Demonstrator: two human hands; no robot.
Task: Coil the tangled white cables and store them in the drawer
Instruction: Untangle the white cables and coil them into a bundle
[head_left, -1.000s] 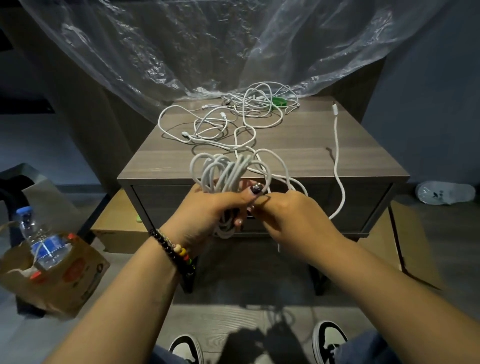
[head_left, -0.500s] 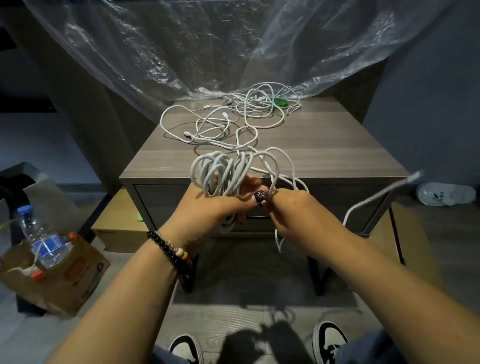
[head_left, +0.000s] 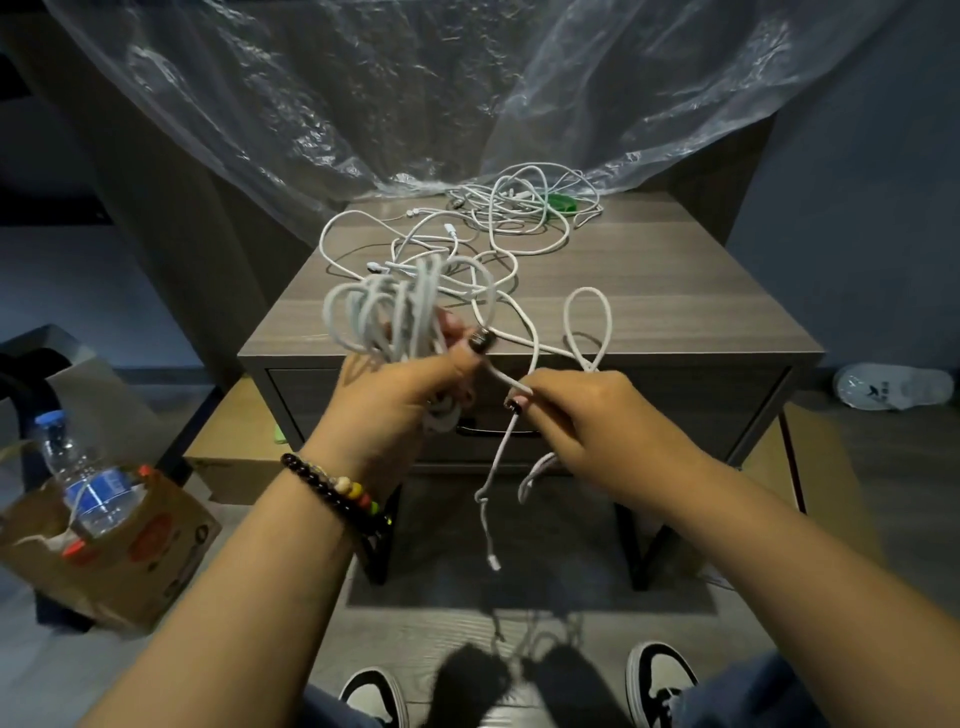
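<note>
Left hand (head_left: 395, 395) is gripping the coiled bundle (head_left: 384, 317) of white cable, fingers curled round its lower part, thumb lying across the front; the loops are fanning up above the fist, in front of the table's (head_left: 675, 291) near edge; right hand (head_left: 587, 415) is pinching a cable strand (head_left: 511, 387) between thumb and forefinger, the other fingers curled in; that strand is running taut from the left thumb across to the right hand; below the right hand the loose tail (head_left: 485, 499) is hanging down with a knot part-way along, its plug end (head_left: 493, 563) dangling in front of the table's legs; a second short loop is hanging beside it under the right palm; one upright loop (head_left: 589, 327) is standing above the right hand over the near right part of the table; the remaining tangled cables (head_left: 467, 244) are lying on the table from the centre toward the far edge, the densest knot (head_left: 519, 202) sitting at the far edge next to a green object (head_left: 561, 201); drawer (head_left: 675, 410) in the table front is sitting closed, its dark handle (head_left: 493, 431) partly hidden behind the hands; clear plastic sheet (head_left: 415, 88) is draping down behind the far edge; water bottle (head_left: 85, 478) is standing in a cardboard box (head_left: 130, 561) on the floor to the left; beaded bracelet (head_left: 332, 488) is sitting on the left wrist.
</note>
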